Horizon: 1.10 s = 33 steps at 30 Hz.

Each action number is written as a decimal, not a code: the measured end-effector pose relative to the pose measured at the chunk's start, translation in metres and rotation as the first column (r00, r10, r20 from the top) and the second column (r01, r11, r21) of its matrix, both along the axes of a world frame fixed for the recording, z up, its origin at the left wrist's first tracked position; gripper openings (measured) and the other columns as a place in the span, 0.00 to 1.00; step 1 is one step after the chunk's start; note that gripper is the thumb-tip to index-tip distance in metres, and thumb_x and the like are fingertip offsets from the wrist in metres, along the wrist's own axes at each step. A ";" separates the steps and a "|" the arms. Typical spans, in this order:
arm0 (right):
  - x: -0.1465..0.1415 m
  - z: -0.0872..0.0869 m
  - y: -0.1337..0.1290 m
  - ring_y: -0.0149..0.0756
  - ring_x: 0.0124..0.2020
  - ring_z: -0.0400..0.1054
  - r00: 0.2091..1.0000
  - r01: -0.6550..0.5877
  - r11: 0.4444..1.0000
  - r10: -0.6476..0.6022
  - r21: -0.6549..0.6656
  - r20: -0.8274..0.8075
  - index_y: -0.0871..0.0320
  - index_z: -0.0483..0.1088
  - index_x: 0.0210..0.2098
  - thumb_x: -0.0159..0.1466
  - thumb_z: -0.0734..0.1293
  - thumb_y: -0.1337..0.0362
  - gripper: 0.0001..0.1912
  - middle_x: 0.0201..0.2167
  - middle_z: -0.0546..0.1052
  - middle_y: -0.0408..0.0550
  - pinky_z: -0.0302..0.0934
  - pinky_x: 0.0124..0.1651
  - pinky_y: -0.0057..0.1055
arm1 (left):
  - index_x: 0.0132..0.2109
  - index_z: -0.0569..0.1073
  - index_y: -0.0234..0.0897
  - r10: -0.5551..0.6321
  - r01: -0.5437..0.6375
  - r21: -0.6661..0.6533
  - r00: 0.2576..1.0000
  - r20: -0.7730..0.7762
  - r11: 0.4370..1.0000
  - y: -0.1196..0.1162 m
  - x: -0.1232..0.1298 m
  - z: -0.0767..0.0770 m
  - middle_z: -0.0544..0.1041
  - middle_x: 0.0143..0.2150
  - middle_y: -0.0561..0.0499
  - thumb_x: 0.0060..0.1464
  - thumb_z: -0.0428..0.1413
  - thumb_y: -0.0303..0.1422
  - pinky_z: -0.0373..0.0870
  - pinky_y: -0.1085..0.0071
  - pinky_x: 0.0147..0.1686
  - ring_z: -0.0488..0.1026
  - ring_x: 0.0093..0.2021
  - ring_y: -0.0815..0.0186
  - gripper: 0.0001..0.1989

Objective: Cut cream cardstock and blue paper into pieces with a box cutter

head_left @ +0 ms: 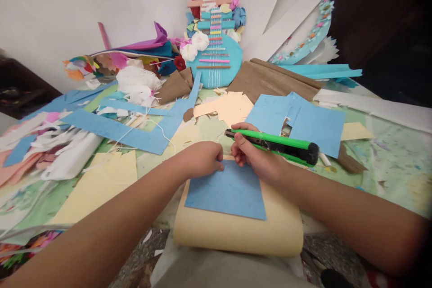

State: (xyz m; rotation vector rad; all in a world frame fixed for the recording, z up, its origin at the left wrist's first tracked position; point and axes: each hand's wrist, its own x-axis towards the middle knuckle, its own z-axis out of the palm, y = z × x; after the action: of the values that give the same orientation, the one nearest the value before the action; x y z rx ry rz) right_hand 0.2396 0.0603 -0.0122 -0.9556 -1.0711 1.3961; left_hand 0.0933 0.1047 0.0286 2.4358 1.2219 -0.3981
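Observation:
A green and black box cutter (280, 143) lies along my right hand (254, 157), whose fingers are wrapped round its front part. It points left, over the upper right of a blue paper sheet (226, 193). My left hand (204, 159) is closed at that sheet's upper left edge, with thumb and fingers bent in and the fingertips partly hidden. Under the blue sheet is a cream paper sheet (236, 236) that curls down over the table's front edge. The two hands are close together but apart.
A turquoise paper guitar (219, 58) with string lines leans against the wall. Cut blue paper (303, 121) lies to the right, and blue strips (114, 130) to the left. Brown paper (266, 78), a white crumpled heap (138, 83) and a glue gun-like white object (72, 159) are around.

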 end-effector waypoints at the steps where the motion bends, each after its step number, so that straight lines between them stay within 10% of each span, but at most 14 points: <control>1: 0.000 0.000 0.000 0.24 0.17 0.60 1.000 0.002 1.000 -0.002 -0.004 0.001 0.52 0.57 0.44 0.58 0.62 0.51 0.19 0.18 0.67 0.35 0.55 0.18 0.20 | 0.32 0.72 0.39 -0.002 0.002 -0.007 1.000 0.006 1.000 -0.001 -0.001 -0.001 0.74 0.31 0.53 0.47 0.54 0.36 0.58 0.72 0.27 0.69 0.33 0.63 0.06; 26: 0.002 0.000 0.002 0.24 0.17 0.60 0.998 0.009 1.000 -0.011 -0.028 -0.065 0.51 0.56 0.44 0.59 0.62 0.51 0.18 0.18 0.67 0.36 0.51 0.18 0.20 | 0.38 0.72 0.39 -0.020 -0.002 0.147 0.989 0.144 0.989 -0.009 -0.005 -0.002 0.73 0.31 0.52 0.49 0.46 0.29 0.60 0.72 0.30 0.69 0.32 0.65 0.12; 33: 0.003 0.003 0.002 0.24 0.17 0.59 0.997 -0.008 1.000 0.006 -0.025 -0.073 0.51 0.57 0.44 0.59 0.62 0.51 0.18 0.18 0.67 0.35 0.52 0.18 0.20 | 0.28 0.70 0.36 -0.107 0.122 0.254 0.992 -0.070 0.960 -0.014 0.004 -0.001 0.73 0.29 0.46 0.52 0.43 0.30 0.60 0.70 0.27 0.70 0.30 0.61 0.13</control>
State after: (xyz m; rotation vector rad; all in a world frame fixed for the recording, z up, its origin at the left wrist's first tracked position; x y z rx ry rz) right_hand 0.2428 0.0622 -0.0096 -0.9131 -1.0058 1.4422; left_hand 0.0972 0.0906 0.0278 2.7432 1.2258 -0.3611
